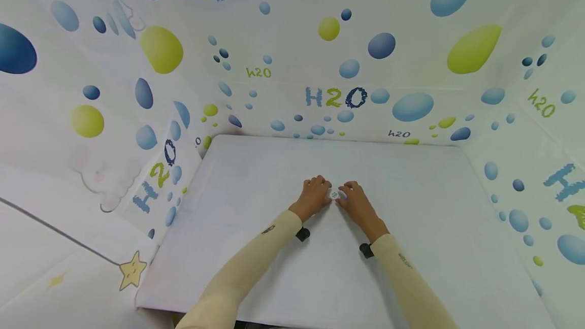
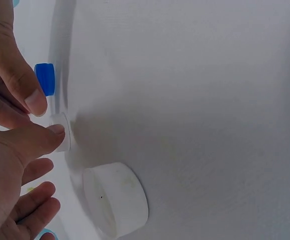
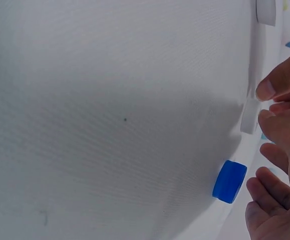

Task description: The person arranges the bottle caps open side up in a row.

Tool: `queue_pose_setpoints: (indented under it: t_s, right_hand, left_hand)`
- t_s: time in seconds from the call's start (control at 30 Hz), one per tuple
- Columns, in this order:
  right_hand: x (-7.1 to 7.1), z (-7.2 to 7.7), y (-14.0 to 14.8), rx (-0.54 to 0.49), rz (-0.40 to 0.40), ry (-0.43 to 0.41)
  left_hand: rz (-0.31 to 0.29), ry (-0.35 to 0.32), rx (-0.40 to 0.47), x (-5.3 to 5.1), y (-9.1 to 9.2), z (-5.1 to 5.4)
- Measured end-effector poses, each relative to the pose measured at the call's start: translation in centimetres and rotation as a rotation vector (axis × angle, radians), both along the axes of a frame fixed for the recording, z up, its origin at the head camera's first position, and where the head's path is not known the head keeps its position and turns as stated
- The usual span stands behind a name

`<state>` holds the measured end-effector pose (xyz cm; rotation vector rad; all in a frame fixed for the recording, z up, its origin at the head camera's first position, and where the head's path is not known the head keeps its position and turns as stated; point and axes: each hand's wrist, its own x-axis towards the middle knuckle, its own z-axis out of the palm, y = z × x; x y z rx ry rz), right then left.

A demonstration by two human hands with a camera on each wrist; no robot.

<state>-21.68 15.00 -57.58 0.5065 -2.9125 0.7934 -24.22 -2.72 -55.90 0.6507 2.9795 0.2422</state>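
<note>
A small white disc [image 1: 334, 194] with several dark marks on its top lies between both hands, far from the table's front edge. My left hand [image 1: 314, 196] is at its left side. In the left wrist view the thumb of my left hand [image 2: 14, 165] overlaps the disc [image 2: 62, 132], while the other fingers are spread and loosely bent. My right hand [image 1: 358, 207] is at the right side, its thumb tip close to the disc [image 3: 250, 117]. Below the right fingers is a blue bottle cap [image 3: 230, 181]. A larger white cap [image 2: 119, 200] stands near the left hand. In the head view the hands hide both caps.
The white-covered table [image 1: 274, 278] stretches around the hands. A printed curtain [image 1: 292, 39] with bubbles and H2O lettering borders its back and sides. A black wrist camera [image 1: 302, 234] sits on the left wrist and another black wrist camera [image 1: 366, 251] on the right.
</note>
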Motion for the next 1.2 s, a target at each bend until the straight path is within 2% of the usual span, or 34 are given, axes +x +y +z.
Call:
queue_pose_setpoints:
  t_s: [0.3,0.73,1.0,1.2]
  right_hand:
    - [-0.05,-0.18,0.05,-0.010,0.008,0.018]
    - [-0.20,-0.32,-0.08,0.016,0.025,0.025]
    - [-0.33,-0.48,-0.31,0.040,0.024,-0.022]
    - [-0.44,-0.60,-0.55,0.022,0.025,-0.015]
  left_hand:
    - [-0.002,0.011,0.000,-0.15,0.46,-0.18]
    - [-0.011,-0.028,0.004,-0.42,0.27,-0.15]
    - [-0.024,-0.025,0.021,-0.35,0.14,-0.30]
    - [-0.027,-0.030,0.048,-0.42,0.18,-0.24]
